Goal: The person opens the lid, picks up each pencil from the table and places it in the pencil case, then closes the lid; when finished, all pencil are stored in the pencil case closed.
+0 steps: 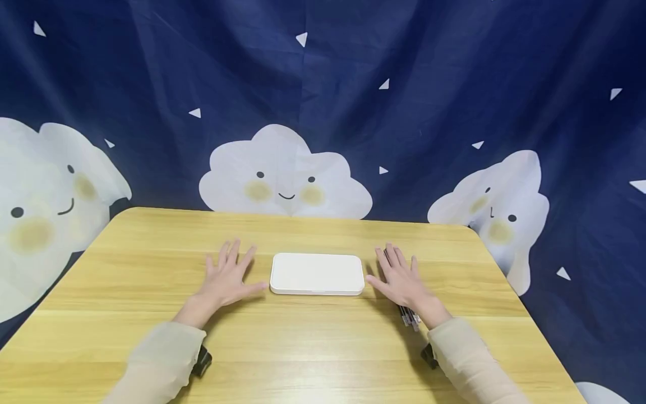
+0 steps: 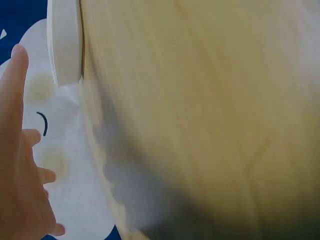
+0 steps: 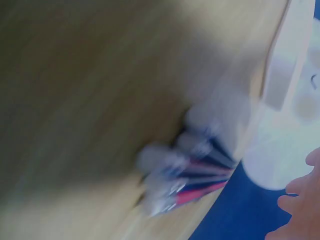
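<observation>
A white flat box (image 1: 317,274) with rounded corners lies at the middle of the wooden table. To its left is my left hand (image 1: 228,281), fingers spread, its thumb tip close to the box's left edge. My right hand (image 1: 401,283) is spread on the other side, thumb pointing at the box's right edge. Beneath the right hand lies a bundle of pens (image 1: 410,317), partly hidden by it. In the right wrist view the pens (image 3: 185,175) look blurred, with clear caps and dark and red barrels. Neither hand holds anything.
The light wooden table (image 1: 323,336) has rounded far corners. Behind it hangs a dark blue curtain (image 1: 333,84) printed with smiling white clouds and small triangles. A dark device sits under each wrist at the cuff.
</observation>
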`<state>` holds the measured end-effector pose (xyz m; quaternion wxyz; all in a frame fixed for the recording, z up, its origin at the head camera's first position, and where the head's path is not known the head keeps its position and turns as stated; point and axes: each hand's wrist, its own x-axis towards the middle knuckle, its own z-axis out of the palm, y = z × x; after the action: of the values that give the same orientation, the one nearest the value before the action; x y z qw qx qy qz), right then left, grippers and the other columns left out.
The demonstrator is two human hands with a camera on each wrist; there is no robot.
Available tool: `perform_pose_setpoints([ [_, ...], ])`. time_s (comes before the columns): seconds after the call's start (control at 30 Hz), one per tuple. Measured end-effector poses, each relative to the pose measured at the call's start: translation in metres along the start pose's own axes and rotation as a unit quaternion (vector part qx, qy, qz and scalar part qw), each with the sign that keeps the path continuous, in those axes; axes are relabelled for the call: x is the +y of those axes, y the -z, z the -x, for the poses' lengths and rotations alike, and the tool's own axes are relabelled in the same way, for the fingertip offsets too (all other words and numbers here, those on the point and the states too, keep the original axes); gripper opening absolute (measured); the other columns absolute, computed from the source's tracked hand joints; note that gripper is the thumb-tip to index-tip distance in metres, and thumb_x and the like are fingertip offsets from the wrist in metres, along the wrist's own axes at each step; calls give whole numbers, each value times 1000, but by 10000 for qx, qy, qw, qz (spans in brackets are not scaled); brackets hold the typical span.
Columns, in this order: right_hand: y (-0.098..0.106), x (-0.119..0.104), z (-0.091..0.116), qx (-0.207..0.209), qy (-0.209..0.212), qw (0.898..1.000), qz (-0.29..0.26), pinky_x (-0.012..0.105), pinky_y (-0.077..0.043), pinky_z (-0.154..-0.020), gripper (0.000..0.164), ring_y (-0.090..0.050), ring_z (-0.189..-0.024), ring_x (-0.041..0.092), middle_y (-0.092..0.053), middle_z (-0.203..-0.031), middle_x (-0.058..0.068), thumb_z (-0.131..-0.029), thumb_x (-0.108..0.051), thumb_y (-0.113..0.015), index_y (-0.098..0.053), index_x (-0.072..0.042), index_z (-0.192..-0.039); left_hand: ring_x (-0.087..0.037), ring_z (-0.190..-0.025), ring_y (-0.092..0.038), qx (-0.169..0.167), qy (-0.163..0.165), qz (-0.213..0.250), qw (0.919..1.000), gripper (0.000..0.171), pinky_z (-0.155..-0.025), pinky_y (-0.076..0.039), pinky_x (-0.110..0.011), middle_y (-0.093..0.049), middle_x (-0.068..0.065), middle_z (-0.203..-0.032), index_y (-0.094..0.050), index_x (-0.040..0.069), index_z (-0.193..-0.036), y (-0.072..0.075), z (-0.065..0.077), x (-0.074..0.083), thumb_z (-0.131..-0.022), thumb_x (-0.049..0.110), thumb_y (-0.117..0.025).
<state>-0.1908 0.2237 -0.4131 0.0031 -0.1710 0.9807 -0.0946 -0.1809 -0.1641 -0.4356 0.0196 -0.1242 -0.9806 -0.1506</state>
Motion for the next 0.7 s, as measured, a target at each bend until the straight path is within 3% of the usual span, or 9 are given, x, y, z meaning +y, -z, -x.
perform_pose_setpoints([
  [0.2,0,-20,-4,-49,308,9995,-54,67,-8,-99,76,-14,-135,40,-16,-149,22,-89,-55,-43,-23,-6,-145,-45,-133,-5,-489,-105,261,9984,98,-95,-4,-71,-13,-30,-145,-30,10,-143,-6,-2,12,-69,67,-61],
  [0.33,1,-32,-6,-312,378,9987,-153,64,-8,-102,79,-12,-136,39,-14,-150,20,-88,-57,-43,-22,-7,-145,-48,-132,-5,-697,-163,440,9965,101,-95,-3,-70,-15,-32,-143,-29,10,-143,-9,-2,19,-65,64,-67],
  [0.5,-3,-43,-11,-406,603,9973,-137,63,-9,-103,81,-16,-136,38,-17,-149,20,-85,-58,-47,-27,-5,-143,-44,-124,-19,-506,-180,476,9974,98,-94,-16,-62,-32,-28,-129,-33,13,-141,-13,-5,25,-64,64,-67],
  [0.6,-6,-49,-13,-413,743,9963,-126,63,-12,-102,81,-20,-134,40,-21,-148,21,-84,-58,-50,-29,-6,-142,-36,-107,-30,-340,-236,437,9982,94,-83,-26,-49,-39,-19,-111,-37,14,-139,-15,-7,28,-64,64,-67],
  [0.7,-8,-55,-15,-496,826,9952,-182,63,-14,-102,80,-21,-133,40,-22,-147,21,-83,-57,-52,-29,-7,-142,-29,-91,-31,-247,-298,421,9984,93,-73,-27,-39,-38,-12,-97,-39,13,-138,-16,-8,29,-64,62,-68],
])
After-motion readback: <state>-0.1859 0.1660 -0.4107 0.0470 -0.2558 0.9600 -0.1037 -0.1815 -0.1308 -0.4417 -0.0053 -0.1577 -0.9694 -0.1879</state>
